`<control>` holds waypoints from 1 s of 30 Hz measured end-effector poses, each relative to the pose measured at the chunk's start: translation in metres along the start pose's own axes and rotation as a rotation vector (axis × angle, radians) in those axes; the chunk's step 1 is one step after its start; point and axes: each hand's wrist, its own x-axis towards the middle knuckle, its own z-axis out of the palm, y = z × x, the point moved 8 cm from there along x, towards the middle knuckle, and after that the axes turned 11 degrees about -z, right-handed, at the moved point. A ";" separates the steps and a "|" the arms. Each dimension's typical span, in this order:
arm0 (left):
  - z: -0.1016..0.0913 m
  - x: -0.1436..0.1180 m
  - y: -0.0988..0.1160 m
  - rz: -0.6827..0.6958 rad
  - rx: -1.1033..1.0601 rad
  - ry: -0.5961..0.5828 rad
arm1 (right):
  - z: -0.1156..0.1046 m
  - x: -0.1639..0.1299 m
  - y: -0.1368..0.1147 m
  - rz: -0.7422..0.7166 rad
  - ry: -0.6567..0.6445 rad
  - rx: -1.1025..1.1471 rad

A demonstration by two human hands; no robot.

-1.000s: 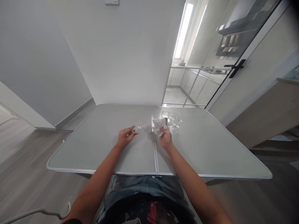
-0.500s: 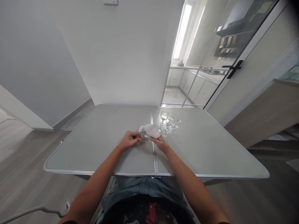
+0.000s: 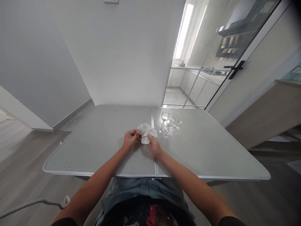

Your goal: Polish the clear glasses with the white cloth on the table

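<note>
A clear, round-bowled drinking glass (image 3: 141, 127) is up in the hands over the pale grey-green table (image 3: 207, 150), just left of its silver centre seam (image 3: 155, 164), with a soft white fabric cloth (image 3: 147, 134) pressed around much of the bowl. The left hand (image 3: 131, 138), at eight o'clock to the glass, has its grip pinched together on the end away from the bowl; I can't make out whether that is stem or foot. The right hand (image 3: 154, 146), at five o'clock, has its grip gathered on the cloth, thumb laid over it; the fingers beneath are hidden from me.

Between two and three o'clock, a close cluster of clear stemmed glasses (image 3: 170, 121) stands upright on the table, light glinting around their feet. The tabletop is smooth, with rounded corners and a pale metal rim.

Around the table, a plain white wall (image 3: 129, 62) rises at twelve o'clock, a white switch plate (image 3: 111, 1) high at eleven. A glass-paned door (image 3: 195, 78) fills one o'clock, a bright window (image 3: 184, 31) and white cabinets (image 3: 197, 83) showing through, its black handle (image 3: 237, 69) at two. A brownish wooden shelf unit (image 3: 265, 106) stands towards three, and grey wood-look floor (image 3: 18, 163) spreads at nine. Faded blue jeans (image 3: 131, 188) meet the edge at six.
</note>
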 end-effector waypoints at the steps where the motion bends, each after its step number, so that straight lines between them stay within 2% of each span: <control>1: -0.001 0.000 -0.002 -0.014 0.017 0.032 | 0.000 -0.001 0.000 -0.047 -0.016 -0.150; 3: -0.004 0.001 -0.003 -0.033 0.043 0.084 | -0.001 -0.002 -0.005 -0.123 -0.052 -0.416; 6: -0.008 0.001 -0.002 -0.021 0.100 0.105 | 0.001 0.001 -0.023 -0.230 -0.152 -0.687; 10: -0.006 -0.002 0.001 0.139 0.351 0.075 | 0.013 0.005 -0.046 -0.396 -0.393 -1.153; 12: 0.001 -0.006 0.001 0.257 0.547 0.034 | 0.012 0.007 -0.049 -0.419 -0.435 -1.217; 14: 0.009 -0.012 0.002 0.383 0.736 0.009 | 0.006 0.011 -0.046 -0.391 -0.407 -1.148; 16: 0.016 -0.019 0.005 0.509 0.877 -0.018 | -0.008 0.016 -0.037 -0.278 -0.307 -0.983; 18: 0.021 -0.027 0.010 0.611 0.930 -0.056 | -0.028 0.021 -0.024 -0.093 -0.130 -0.710; 20: 0.021 -0.031 0.016 0.651 0.886 -0.066 | -0.040 0.020 -0.011 0.091 0.031 -0.329; 21: 0.018 -0.031 0.020 0.639 0.830 -0.047 | -0.041 0.018 -0.007 0.157 0.073 -0.152; 23: 0.010 -0.026 0.024 0.558 0.679 0.005 | -0.032 0.016 -0.007 0.217 0.062 0.101; 25: 0.005 -0.019 0.022 0.439 0.541 0.035 | -0.023 0.014 -0.010 0.208 0.014 0.193; 27: 0.002 -0.012 0.017 0.313 0.443 0.049 | -0.023 0.012 -0.009 0.154 0.040 0.131; 30: -0.004 -0.006 0.010 0.159 0.315 0.102 | -0.034 0.008 0.000 0.075 0.148 -0.083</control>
